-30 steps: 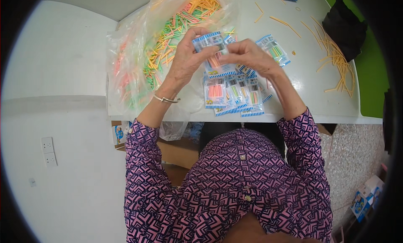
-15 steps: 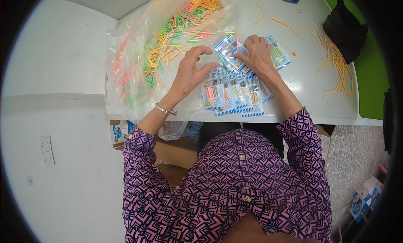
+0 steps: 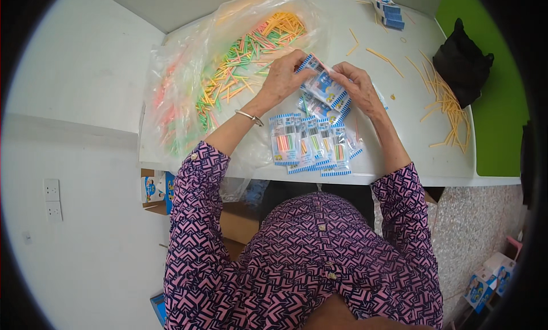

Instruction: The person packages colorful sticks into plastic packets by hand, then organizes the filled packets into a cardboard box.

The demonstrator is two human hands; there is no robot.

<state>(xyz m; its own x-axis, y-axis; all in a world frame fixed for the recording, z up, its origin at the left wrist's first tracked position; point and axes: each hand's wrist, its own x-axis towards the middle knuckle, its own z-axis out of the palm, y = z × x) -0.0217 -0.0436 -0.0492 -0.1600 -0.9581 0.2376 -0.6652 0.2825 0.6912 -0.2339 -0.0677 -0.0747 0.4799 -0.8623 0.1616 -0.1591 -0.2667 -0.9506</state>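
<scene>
A small clear plastic packet with blue-and-white print and striped ends is held tilted above the table. My left hand pinches its upper left edge between thumb and fingers. At its upper right edge my right hand closes thumb and fingers on it. A thin pink stick shows at the packet's top edge; I cannot tell if it is inside. More printed packets lie just under my hands. Nearer me, several packets filled with coloured sticks overlap in a fanned row.
A large clear plastic bag spreads over the left side, with a heap of pink, green and yellow sticks. Loose yellow sticks lie at right beside a black bag. A blue-and-white packet stack sits at the back right.
My left hand has moved from open beside the packets to gripping one packet. That packet is now lifted between both hands. The view has shifted slightly, showing more of the table's back.
</scene>
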